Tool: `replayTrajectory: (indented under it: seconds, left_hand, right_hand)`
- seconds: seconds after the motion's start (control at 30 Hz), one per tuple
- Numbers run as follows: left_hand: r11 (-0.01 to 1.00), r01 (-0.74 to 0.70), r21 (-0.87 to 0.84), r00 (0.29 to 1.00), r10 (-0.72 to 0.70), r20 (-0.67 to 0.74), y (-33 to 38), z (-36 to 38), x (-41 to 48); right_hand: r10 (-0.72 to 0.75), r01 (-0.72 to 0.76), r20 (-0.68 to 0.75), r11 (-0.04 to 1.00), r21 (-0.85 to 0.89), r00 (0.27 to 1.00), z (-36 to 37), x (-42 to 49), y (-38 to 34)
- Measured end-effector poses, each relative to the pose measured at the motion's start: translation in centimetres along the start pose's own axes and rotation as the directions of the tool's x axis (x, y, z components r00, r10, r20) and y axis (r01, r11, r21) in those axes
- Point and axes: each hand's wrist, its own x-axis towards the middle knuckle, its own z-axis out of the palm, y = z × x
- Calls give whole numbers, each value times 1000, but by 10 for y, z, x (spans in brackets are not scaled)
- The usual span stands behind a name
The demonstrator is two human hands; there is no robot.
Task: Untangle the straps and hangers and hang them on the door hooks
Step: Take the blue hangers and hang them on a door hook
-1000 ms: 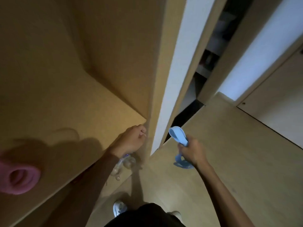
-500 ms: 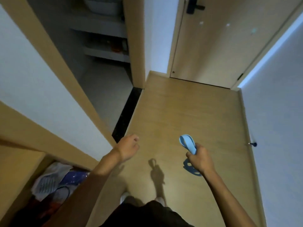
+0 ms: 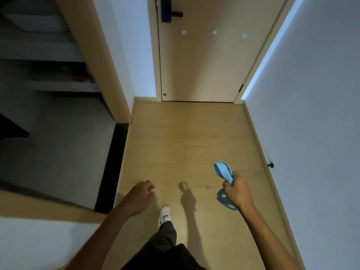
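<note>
My right hand (image 3: 236,191) grips a bundle of light blue straps (image 3: 223,172); one loop sticks up above the fist and darker blue loops hang below it. My left hand (image 3: 141,193) hangs free over the floor with loosely curled fingers and holds nothing. At the far end of the corridor stands a wooden door (image 3: 204,61) with three small hooks in a row (image 3: 214,33) and a dark handle (image 3: 171,14). No hangers are in sight.
A wooden floor (image 3: 185,137) runs up to the door. A doorway on the left opens onto a grey-floored room with shelves (image 3: 48,75) behind a dark threshold (image 3: 113,162). A door stopper (image 3: 269,165) sticks out of the right wall. My white shoe (image 3: 164,215) is below.
I have turned away from the wooden cabinet, my left hand has let go of its edge, and the door with the hooks is now straight ahead. The right hand keeps its hold on the straps.
</note>
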Motion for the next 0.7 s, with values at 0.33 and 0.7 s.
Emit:
replayTrajectory:
  seconds: [0.33,0.7]
  left_hand:
    - [997,-73,18,996,72,48,64,-67,142]
    - [986,-144,79,989,141,42,172,-102,288]
  right_hand:
    - [139,-138,16,990,-12,990,-17,94,-16]
    - [214,-217,75,976,26,974,-48,240,-14]
